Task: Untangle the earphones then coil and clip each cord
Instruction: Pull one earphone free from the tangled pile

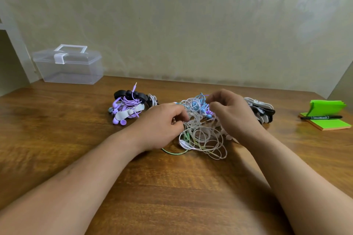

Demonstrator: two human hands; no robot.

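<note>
A tangle of white, blue and pale green earphone cords lies in the middle of the wooden table. My left hand pinches white cord at the tangle's left side. My right hand hovers over the right side, fingers curled, pinching a strand near the blue cords. To the left lies a coiled purple earphone bundle held with a grey clip, beside a row of black and white clips. More white and black clips lie behind my right hand, partly hidden.
A clear plastic box with a white latch and handle stands at the back left against the wall. Green sticky notes with a black marker lie at the right edge.
</note>
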